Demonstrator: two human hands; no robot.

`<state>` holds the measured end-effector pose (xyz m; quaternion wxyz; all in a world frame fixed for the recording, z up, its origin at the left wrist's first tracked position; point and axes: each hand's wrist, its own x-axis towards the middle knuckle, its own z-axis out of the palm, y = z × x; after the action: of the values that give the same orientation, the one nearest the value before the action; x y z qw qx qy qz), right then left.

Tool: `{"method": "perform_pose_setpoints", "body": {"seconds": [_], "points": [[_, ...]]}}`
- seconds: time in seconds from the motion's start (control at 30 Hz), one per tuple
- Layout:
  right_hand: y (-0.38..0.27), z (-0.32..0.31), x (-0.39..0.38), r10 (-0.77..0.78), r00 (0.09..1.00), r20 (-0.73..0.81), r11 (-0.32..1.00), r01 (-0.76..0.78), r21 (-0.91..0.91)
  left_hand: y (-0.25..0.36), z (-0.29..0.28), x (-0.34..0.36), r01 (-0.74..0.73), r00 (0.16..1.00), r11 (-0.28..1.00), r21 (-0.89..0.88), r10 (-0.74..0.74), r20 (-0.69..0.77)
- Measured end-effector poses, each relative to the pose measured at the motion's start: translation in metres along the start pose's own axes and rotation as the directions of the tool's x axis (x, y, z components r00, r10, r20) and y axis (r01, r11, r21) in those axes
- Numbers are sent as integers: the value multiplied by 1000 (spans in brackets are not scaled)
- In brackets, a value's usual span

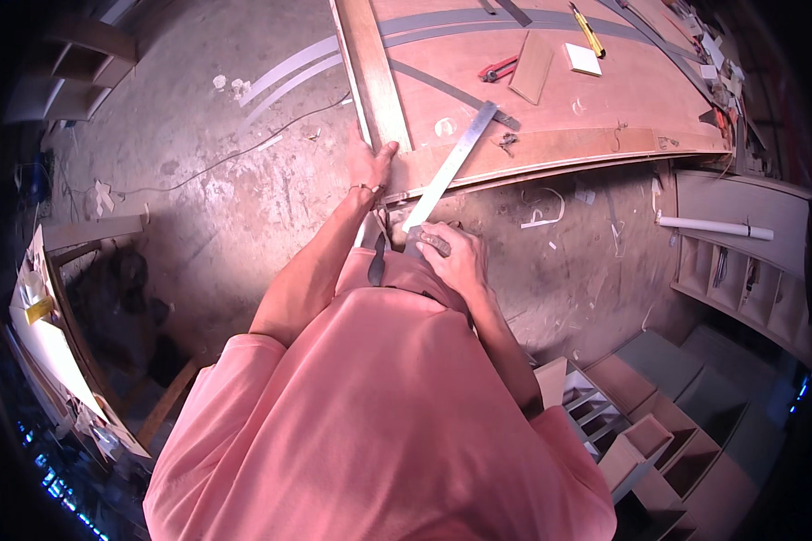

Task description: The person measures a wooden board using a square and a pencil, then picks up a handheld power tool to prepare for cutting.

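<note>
Your left hand (368, 169) is clamped on the near end of the long, pale wooden board with raised edges (374, 81), thumb on top; the fingers underneath are hidden. That board lies along the left side of the broad, pinkish plywood-topped desk (641, 99), its near end at the desk's front edge. Your right hand (460, 259) is curled around the grey near end of the long, flat, silver metal ruler (456, 167), close to your waist; the ruler slants away over the desk's front edge, its far tip beside or over the dark, narrow metal strip (442, 87). You cannot tell from here whether the tip touches.

To handle both well, press the board down evenly with your left thumb so it doesn't twist. Grip the ruler firmly but without bending it, and guide its tip clear of the dark strip, which could snag it. Give the red-handled tool (498, 69), the brown rectangular wooden piece (532, 68) and the slim yellow cutter (586, 30) a wide berth; they lie loose farther back.
</note>
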<state>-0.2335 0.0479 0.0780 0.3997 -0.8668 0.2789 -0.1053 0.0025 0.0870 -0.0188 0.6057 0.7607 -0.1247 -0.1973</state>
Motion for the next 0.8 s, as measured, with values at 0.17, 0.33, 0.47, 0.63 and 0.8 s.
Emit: {"method": "perform_pose_setpoints", "body": {"seconds": [0.17,0.33,0.47,0.63,0.8], "points": [[-13,6,23,48,998,29,996,-45,-80,7,0,-4,70,997,995,-67,-67,50],[-14,17,9,18,1000,7,999,-18,-49,2,1,-2,52,998,997,-63,-50,22],[-21,15,17,59,996,67,998,-58,-18,7,0,-2,48,998,999,17,-49,30],[-16,22,14,-44,999,6,998,44,-39,-2,3,2,48,999,998,-35,-47,22],[-15,22,6,-22,998,59,999,24,-25,3,1,-2,65,998,998,-18,-65,6]]}}
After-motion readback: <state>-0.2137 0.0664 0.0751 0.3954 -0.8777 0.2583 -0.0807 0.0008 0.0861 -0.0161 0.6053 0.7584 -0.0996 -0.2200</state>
